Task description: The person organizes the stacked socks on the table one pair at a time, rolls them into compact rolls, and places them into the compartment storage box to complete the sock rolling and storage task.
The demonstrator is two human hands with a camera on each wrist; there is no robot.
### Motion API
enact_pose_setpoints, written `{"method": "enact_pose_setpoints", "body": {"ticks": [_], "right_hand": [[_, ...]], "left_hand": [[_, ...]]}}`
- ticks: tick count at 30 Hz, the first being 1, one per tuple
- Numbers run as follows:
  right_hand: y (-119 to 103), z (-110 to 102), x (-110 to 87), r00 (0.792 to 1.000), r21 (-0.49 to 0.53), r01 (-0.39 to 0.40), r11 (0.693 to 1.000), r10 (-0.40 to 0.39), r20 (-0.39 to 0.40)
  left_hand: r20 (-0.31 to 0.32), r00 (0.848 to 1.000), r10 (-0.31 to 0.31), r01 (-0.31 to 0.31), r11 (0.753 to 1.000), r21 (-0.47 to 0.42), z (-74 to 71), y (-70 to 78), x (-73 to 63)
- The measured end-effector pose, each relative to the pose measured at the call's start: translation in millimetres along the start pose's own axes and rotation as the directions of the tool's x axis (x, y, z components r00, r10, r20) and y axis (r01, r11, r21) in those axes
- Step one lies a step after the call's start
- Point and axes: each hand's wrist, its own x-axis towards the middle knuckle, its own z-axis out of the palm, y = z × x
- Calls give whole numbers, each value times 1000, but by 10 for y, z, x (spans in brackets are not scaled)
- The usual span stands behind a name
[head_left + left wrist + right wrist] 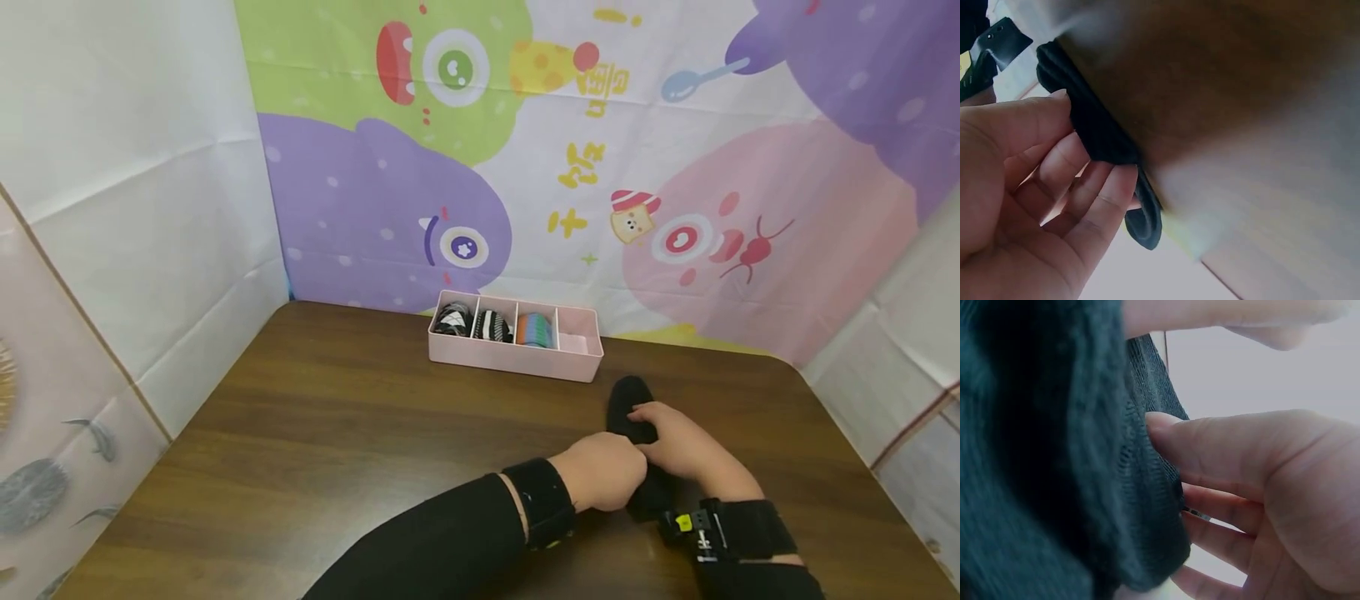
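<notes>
A black ribbed sock (630,393) lies lengthwise on the right part of the table, its toe end pointing toward the back wall. My left hand (606,471) pinches its edge from the left. In the left wrist view the thumb and fingers meet on the dark fabric (1100,128), and one end of it curls up. From the other side my right hand (686,442) holds the same sock, and the right wrist view has its thumb pressed on the ribbed cloth (1147,506) with fingers behind it. My left hand and forearm cover part of the sock.
At the back of the table stands a pink divided box (517,359). Three of its compartments hold a black-and-white bundle (454,319), a striped bundle (492,326) and a blue-and-orange bundle (535,330). A cartoon-printed cloth (555,275) hangs close behind it.
</notes>
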Motion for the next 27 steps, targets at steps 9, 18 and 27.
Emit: {"method": "enact_pose_setpoints", "body": {"ticks": [9,18,27], "right_hand": [[-92,63,25,998,-35,65,997,-65,-3],[-337,191,91,994,-57,109,992,-110,-5],[-530,324,84,984,-84,179,980,-177,25]], "left_hand": [[1,1000,-24,24,999,-36,3,14,-174],[17,999,-50,50,998,-23,-34,-33,-449],[12,998,-59,59,998,-13,-8,-86,-795]]}}
